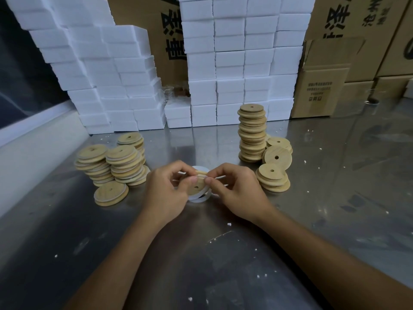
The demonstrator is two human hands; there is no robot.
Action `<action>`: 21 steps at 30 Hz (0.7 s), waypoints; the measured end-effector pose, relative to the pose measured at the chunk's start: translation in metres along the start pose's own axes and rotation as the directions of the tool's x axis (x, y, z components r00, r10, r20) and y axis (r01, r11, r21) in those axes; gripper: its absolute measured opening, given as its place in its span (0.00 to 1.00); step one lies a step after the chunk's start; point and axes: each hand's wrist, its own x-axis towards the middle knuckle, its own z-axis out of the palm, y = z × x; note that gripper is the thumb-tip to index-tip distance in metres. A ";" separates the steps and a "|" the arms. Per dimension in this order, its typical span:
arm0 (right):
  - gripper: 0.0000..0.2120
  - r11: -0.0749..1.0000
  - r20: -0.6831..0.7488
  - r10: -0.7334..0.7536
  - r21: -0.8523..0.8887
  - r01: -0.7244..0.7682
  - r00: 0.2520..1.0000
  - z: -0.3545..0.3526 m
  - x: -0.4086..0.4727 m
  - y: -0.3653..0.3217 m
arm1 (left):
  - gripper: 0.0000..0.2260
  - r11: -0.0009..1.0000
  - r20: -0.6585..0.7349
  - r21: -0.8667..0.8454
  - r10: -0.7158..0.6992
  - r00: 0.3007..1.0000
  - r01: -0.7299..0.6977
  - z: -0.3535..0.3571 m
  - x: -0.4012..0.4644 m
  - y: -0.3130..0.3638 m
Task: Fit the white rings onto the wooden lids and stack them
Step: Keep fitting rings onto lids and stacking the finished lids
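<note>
Between both hands sits a round wooden lid [197, 186] with a centre hole, tilted toward me above the steel table. My left hand [166, 191] pinches its left edge and my right hand [237, 189] pinches its top right edge. A white ring [199, 199] shows around and under the lid; more white rings [201, 169] lie behind my fingers. Stacks of lids with white rings [121, 163] stand at the left, with a single ringed lid [111, 193] in front. A tall stack of plain wooden lids [252, 133] and lower piles [273, 180] stand at the right.
White foam boxes [201, 70] are piled high along the back of the steel table [324, 198]. Brown cardboard cartons [324, 77] stand at the back right. Small white foam crumbs are scattered over the table. A pale ledge [33, 121] runs along the left.
</note>
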 end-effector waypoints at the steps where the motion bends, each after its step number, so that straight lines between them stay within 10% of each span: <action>1: 0.02 1.000 0.001 0.007 0.008 -0.007 1.000 0.000 0.000 0.000 | 0.11 1.000 0.007 -0.019 -0.010 1.000 0.011 0.000 0.000 0.000; 21: 0.01 0.985 0.035 0.137 0.100 -0.140 0.990 -0.003 0.001 -0.003 | 0.11 0.871 -0.014 -0.398 -0.319 0.948 0.288 0.005 -0.003 -0.007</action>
